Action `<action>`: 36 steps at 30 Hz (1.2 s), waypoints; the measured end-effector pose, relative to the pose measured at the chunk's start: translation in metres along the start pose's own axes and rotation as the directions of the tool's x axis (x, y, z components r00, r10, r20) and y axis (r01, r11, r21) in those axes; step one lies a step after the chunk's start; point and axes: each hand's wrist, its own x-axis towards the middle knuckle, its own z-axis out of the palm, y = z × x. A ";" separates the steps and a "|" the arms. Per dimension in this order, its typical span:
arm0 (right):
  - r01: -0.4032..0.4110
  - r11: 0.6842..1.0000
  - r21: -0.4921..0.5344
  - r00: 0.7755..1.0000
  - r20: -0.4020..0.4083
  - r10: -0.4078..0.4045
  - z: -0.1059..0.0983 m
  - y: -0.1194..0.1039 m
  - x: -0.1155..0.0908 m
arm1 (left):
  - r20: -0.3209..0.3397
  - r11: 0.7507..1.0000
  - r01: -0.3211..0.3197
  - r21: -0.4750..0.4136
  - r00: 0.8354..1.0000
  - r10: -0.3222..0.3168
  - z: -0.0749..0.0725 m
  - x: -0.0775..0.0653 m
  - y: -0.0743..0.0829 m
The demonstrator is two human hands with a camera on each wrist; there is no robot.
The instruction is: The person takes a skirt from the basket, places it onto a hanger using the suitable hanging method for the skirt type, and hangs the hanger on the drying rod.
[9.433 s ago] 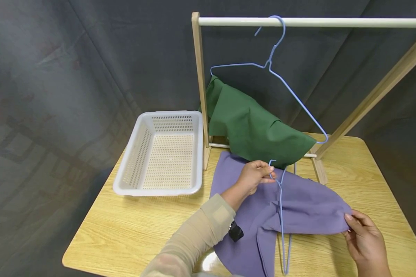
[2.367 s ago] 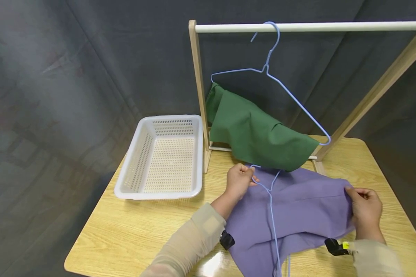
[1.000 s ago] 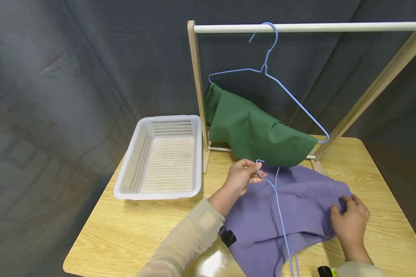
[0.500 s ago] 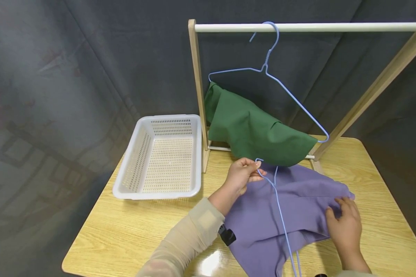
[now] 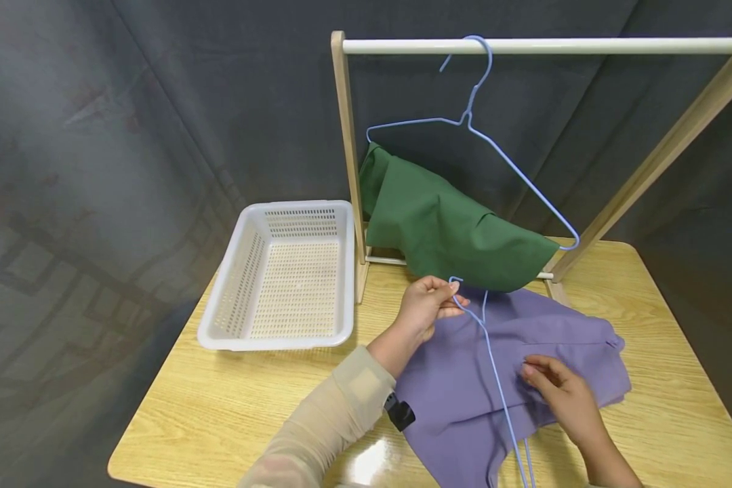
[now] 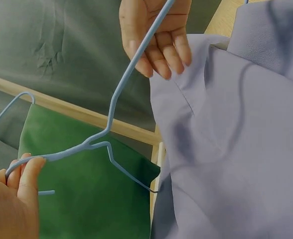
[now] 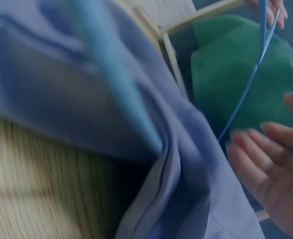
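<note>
My left hand (image 5: 423, 308) pinches the hook of a blue wire hanger (image 5: 493, 359) between thumb and fingers. The hanger stands over a purple cloth garment (image 5: 445, 379) spread with folds on the table; its lower end leaves the head view at the bottom. In the right wrist view, a blurred blue wire meets a fold of the purple cloth. My right hand (image 5: 564, 393) is over the garment's right part, fingers loosely bent and holding nothing. In the left wrist view, the right hand (image 6: 159, 40) appears behind the hanger wire, palm visible.
A rack with a white rail (image 5: 585, 45) and wooden posts stands at the back of the table (image 5: 268, 407). From it hangs another blue hanger (image 5: 518, 169) with a green cloth (image 5: 451, 230) on it. A white perforated basket (image 5: 207, 325) sits left of the rack.
My right hand has let go of the garment's right edge and moved left toward the hanger. The purple cloth's right end lies lower on the table. My left hand keeps hold of the hook.
</note>
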 end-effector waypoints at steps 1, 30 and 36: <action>0.003 0.996 0.095 0.999 0.045 -0.007 0.003 0.015 0.002 | -0.001 1.000 0.000 -0.001 1.000 0.000 0.000 0.000 0.000; -0.257 0.808 0.530 0.875 0.483 -0.038 0.003 -0.116 -0.039 | -0.016 1.000 0.012 -0.001 1.000 -0.012 0.001 0.005 0.003; -0.286 0.814 0.506 0.829 0.557 -0.055 0.003 -0.119 -0.042 | -0.009 1.000 0.001 0.010 1.000 -0.001 0.001 0.005 0.002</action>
